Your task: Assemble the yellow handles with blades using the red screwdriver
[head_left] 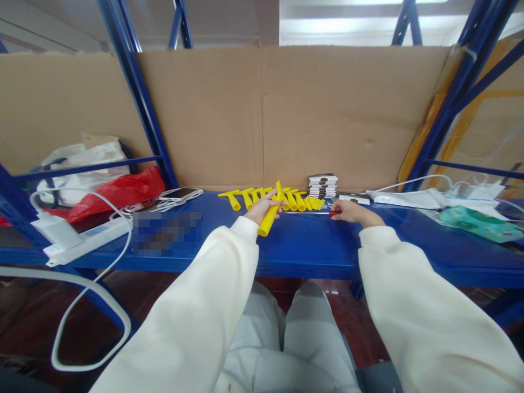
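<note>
My left hand (266, 209) is wrapped round a yellow T-shaped plastic handle (269, 219), its thick round end pointing down toward me. Behind it, several similar yellow T-shaped handles (233, 200) lie in a row along the back of the blue shelf. At the right end of that row is a small heap of yellow pieces (314, 203). My right hand (347, 212) is closed low over the shelf, just right of the heap. A bit of red (334, 213) shows at its fingertips, too small to name.
Several small black-and-white boxes are stacked (322, 186) against the cardboard backing (262, 114). A phone (182, 194), cables and a white power strip (88, 240) lie left. A white packet (407, 198) and a green packet (478, 224) lie right. Blue posts (139, 93) flank the shelf.
</note>
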{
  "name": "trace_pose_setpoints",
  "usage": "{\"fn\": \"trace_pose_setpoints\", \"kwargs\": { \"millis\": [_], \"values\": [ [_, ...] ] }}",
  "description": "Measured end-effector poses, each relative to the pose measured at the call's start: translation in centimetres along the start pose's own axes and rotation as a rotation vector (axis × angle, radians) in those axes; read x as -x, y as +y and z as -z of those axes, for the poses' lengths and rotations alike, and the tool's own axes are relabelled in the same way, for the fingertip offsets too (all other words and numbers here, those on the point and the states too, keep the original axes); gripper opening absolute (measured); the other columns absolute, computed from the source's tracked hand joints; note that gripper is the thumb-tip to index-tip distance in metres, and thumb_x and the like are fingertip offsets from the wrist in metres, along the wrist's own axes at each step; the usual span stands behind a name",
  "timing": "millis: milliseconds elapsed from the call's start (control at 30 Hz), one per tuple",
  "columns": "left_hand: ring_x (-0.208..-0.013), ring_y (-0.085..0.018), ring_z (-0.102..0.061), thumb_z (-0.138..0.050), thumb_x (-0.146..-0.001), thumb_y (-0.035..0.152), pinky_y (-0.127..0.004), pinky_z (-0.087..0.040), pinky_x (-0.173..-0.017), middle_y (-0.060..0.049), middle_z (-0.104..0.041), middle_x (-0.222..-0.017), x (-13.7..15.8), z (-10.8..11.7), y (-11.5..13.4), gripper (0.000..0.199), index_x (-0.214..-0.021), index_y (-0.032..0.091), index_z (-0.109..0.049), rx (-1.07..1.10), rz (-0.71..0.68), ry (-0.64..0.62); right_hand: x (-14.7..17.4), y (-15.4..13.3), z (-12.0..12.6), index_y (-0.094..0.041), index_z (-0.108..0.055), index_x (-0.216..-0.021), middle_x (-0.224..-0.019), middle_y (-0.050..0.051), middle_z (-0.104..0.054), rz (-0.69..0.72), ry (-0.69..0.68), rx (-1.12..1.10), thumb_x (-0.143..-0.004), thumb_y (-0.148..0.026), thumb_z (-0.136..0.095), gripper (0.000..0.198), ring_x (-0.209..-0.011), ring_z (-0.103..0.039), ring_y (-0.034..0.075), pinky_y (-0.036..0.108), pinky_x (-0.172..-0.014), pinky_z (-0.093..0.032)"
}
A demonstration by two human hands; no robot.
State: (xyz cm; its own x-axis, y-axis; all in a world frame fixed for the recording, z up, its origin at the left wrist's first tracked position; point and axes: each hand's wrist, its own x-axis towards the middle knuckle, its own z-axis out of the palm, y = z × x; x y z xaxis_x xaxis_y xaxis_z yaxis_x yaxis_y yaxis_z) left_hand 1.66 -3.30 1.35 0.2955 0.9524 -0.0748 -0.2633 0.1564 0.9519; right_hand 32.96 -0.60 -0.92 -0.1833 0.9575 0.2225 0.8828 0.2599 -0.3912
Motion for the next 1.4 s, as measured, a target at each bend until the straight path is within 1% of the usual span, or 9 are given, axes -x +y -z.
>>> {"fn": "trace_pose_setpoints", "kwargs": {
  "millis": [167,267,400,533,667,833,1033,1200,1400],
  "values": [
    [-0.049,-0.008,-0.054,-0.051,-0.089,0.001,-0.018,-0.042,-0.043,-0.008,-0.072,-0.097,0.3,-0.3,0.1,0.081,-0.161,0.028,-0.027,-0.003,0.007,0.056,-0.5,1.1,0.1,-0.022,-0.063,-0.075,-0.073,0.002,-0.070,0.070,0.105,-0.020,-0.066,-0.018,-0.075,0.015,-0.070,-0.065,0.019,0.028,-0.068,-0.053],
    [-0.047,-0.008,-0.053,-0.049,-0.090,0.001,-0.017,-0.040,-0.041,-0.007,-0.072,-0.095,0.5,-0.5,0.1,0.079,-0.161,0.028,-0.026,-0.018,0.010,0.087,-0.6,1.1,0.1,-0.022,-0.060,-0.073,-0.072,0.001,-0.069,0.059,0.155,-0.006,-0.065,-0.017,-0.074,0.017,-0.069,-0.064,0.018,0.029,-0.069,-0.053],
    [-0.047,-0.008,-0.054,-0.049,-0.090,0.001,-0.018,-0.040,-0.041,-0.007,-0.072,-0.096,0.5,-0.7,0.1,0.084,-0.163,0.029,-0.020,-0.030,0.009,0.097,-0.5,0.8,0.1,-0.023,-0.058,-0.074,-0.073,0.001,-0.069,0.033,0.155,-0.005,-0.065,-0.015,-0.072,0.018,-0.070,-0.065,0.018,0.029,-0.071,-0.053],
    [-0.047,-0.008,-0.054,-0.047,-0.090,0.000,-0.018,-0.041,-0.042,-0.007,-0.073,-0.096,0.5,-0.6,0.1,0.084,-0.163,0.030,-0.019,-0.054,0.034,0.115,-0.3,0.5,0.2,-0.023,-0.060,-0.075,-0.077,0.002,-0.071,0.019,0.151,-0.003,-0.065,-0.015,-0.072,0.018,-0.075,-0.067,0.020,0.031,-0.076,-0.054],
    [-0.046,-0.008,-0.054,-0.047,-0.091,0.000,-0.018,-0.041,-0.042,-0.007,-0.073,-0.094,0.5,-0.7,0.0,0.083,-0.163,0.031,-0.020,-0.075,0.058,0.135,-0.4,0.5,0.3,-0.023,-0.060,-0.076,-0.080,0.003,-0.072,0.003,0.175,-0.009,-0.066,-0.015,-0.071,0.017,-0.078,-0.068,0.021,0.032,-0.079,-0.055],
    [-0.045,-0.008,-0.054,-0.048,-0.092,0.000,-0.017,-0.041,-0.040,-0.007,-0.072,-0.092,0.4,-0.7,-0.1,0.078,-0.161,0.028,-0.025,-0.089,0.086,0.156,-0.6,0.3,0.2,-0.023,-0.060,-0.078,-0.079,0.003,-0.072,0.039,0.226,-0.050,-0.067,-0.017,-0.072,0.017,-0.079,-0.069,0.021,0.033,-0.080,-0.056],
    [-0.046,-0.008,-0.056,-0.056,-0.090,0.003,-0.018,-0.044,-0.041,-0.010,-0.072,-0.101,0.2,-0.3,-0.4,0.080,-0.160,0.030,-0.029,-0.094,0.078,0.133,-0.5,-0.3,-0.1,-0.023,-0.056,-0.076,-0.076,0.002,-0.070,0.091,0.250,-0.132,-0.068,-0.019,-0.071,0.018,-0.077,-0.067,0.021,0.034,-0.080,-0.055],
    [-0.047,-0.008,-0.055,-0.049,-0.091,0.000,-0.018,-0.042,-0.042,-0.009,-0.072,-0.099,0.3,-0.4,-0.4,0.080,-0.162,0.029,-0.026,-0.111,0.076,0.117,-0.5,-0.8,-0.2,-0.023,-0.053,-0.074,-0.077,0.002,-0.069,0.097,0.251,-0.214,-0.068,-0.018,-0.070,0.019,-0.077,-0.066,0.021,0.035,-0.080,-0.055],
    [-0.047,-0.007,-0.054,-0.047,-0.090,-0.001,-0.018,-0.041,-0.041,-0.008,-0.072,-0.097,0.6,-0.6,-0.2,0.079,-0.161,0.027,-0.027,-0.132,0.082,0.110,-0.4,-1.0,-0.1,-0.023,-0.050,-0.070,-0.076,0.002,-0.068,0.110,0.263,-0.201,-0.067,-0.017,-0.070,0.021,-0.076,-0.065,0.020,0.035,-0.080,-0.054]
  ]
}}
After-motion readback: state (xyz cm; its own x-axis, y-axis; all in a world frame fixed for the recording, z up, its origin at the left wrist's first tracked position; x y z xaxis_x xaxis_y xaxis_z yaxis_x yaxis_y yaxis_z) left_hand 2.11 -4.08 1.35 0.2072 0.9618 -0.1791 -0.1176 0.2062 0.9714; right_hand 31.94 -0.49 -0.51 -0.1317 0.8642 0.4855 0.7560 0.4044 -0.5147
